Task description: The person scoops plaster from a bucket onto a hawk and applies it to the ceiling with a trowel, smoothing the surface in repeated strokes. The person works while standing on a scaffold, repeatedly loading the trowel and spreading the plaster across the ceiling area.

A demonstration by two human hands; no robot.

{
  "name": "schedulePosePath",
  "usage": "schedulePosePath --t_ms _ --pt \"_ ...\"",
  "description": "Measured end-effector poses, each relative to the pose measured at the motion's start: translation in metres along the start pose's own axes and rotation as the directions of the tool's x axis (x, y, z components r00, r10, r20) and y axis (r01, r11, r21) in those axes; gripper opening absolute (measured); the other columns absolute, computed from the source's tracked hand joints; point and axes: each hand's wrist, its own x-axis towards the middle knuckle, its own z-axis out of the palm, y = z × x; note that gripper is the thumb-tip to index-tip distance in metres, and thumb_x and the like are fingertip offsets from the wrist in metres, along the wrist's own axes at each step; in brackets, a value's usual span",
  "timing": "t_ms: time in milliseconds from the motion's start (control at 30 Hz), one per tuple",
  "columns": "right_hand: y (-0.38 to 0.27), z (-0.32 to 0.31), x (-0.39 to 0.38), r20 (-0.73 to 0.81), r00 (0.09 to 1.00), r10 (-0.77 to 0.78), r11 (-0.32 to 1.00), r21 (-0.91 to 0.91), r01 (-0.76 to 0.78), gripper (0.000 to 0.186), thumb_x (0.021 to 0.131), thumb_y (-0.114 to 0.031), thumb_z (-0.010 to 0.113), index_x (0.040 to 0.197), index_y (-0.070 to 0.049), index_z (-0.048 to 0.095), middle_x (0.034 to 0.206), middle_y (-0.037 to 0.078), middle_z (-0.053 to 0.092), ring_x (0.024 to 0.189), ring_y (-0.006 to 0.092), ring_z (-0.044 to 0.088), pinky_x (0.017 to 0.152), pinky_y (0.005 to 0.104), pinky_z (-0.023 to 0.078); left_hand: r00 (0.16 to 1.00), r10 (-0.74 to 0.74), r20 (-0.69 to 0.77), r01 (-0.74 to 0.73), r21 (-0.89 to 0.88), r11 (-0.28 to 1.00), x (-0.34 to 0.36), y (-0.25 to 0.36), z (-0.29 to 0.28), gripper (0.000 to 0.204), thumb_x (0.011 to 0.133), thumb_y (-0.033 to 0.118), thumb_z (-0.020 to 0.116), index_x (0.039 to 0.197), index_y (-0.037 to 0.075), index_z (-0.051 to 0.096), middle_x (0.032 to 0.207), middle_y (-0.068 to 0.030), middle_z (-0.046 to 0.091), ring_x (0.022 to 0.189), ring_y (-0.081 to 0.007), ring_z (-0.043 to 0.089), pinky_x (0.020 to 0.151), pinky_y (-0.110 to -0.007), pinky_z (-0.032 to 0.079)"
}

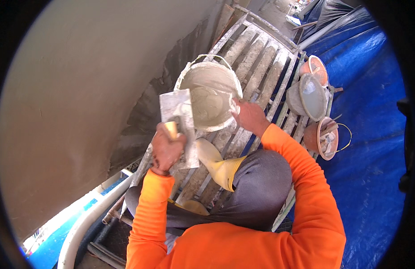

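My left hand (168,147) is wrapped round the yellow handle of a rectangular plastering trowel (176,101). Its metal plate is smeared with grey-white residue and stands just left of a white bucket (203,71), overlapping the rim. Wet grey plaster (208,106) lies inside the bucket. At the right side of that rim is my right hand (251,115), with its fingers closed. A whitish, plaster-coated piece shows at the fingertips, against the bucket's inner wall; whether it is a tool or part of the rim is unclear.
I sit on a slatted scaffold platform (250,47), one yellow boot (212,161) near the bucket. A plastered wall (77,98) rises on the left. To the right stand a grey bucket (297,99) and orange buckets (311,136), beside blue tarpaulin (369,179). A pale pipe (84,228) runs lower left.
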Motion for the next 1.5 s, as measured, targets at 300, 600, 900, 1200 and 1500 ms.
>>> schedulePosePath --t_ms 300,600,900,1200,1500 --pt "-0.023 -0.004 0.153 0.328 0.945 0.007 0.878 -0.454 0.151 0.025 0.088 -0.015 0.068 0.108 -0.010 0.081 0.112 0.011 0.079 0.103 0.0293 0.076 0.081 0.0420 0.060 0.938 -0.346 0.026 0.261 -0.711 0.653 0.009 -0.098 -0.025 0.019 0.092 0.006 0.070 0.106 0.005 0.057 0.084 -0.0065 0.065 0.062 -0.0164 0.063 0.054 -0.031 0.053" --pt "-0.070 0.040 0.098 0.537 0.791 -0.294 0.771 -0.357 0.528 0.022 0.090 -0.017 0.063 0.100 -0.009 0.082 0.106 0.014 0.079 0.099 0.0285 0.076 0.081 0.0449 0.059 0.921 -0.386 0.060 0.297 -0.749 0.593 0.002 -0.106 0.006 0.034 0.097 0.013 0.072 0.125 0.009 0.053 0.107 -0.0118 0.073 0.085 -0.0220 0.074 0.063 -0.033 0.058" --pt "-0.086 0.018 0.126 0.345 0.891 -0.296 0.759 -0.481 0.438 0.019 0.089 -0.016 0.065 0.097 -0.009 0.082 0.099 0.011 0.079 0.094 0.0276 0.076 0.077 0.0410 0.059 0.928 -0.373 0.011 0.261 -0.735 0.626 0.014 -0.096 0.016 0.037 0.098 0.011 0.070 0.128 0.006 0.048 0.112 -0.0116 0.071 0.087 -0.0211 0.073 0.062 -0.033 0.057" --pt "-0.060 0.021 0.086 0.559 0.745 -0.365 0.586 -0.484 0.650 0.017 0.087 -0.016 0.069 0.097 -0.013 0.083 0.099 0.008 0.080 0.097 0.0288 0.076 0.079 0.0410 0.059 0.926 -0.378 -0.002 0.260 -0.723 0.640 0.027 -0.095 0.014 0.036 0.095 0.008 0.072 0.124 0.006 0.050 0.103 -0.0088 0.069 0.083 -0.0193 0.071 0.058 -0.033 0.056" --pt "-0.017 0.032 0.124 0.252 0.924 -0.287 0.800 -0.467 0.376 0.022 0.093 -0.014 0.060 0.099 -0.010 0.081 0.106 0.013 0.077 0.096 0.0297 0.076 0.077 0.0447 0.061 0.951 -0.308 0.003 0.252 -0.583 0.773 0.095 -0.082 0.020 0.031 0.092 0.013 0.074 0.115 0.006 0.056 0.094 -0.0036 0.063 0.076 -0.0153 0.064 0.059 -0.033 0.057"
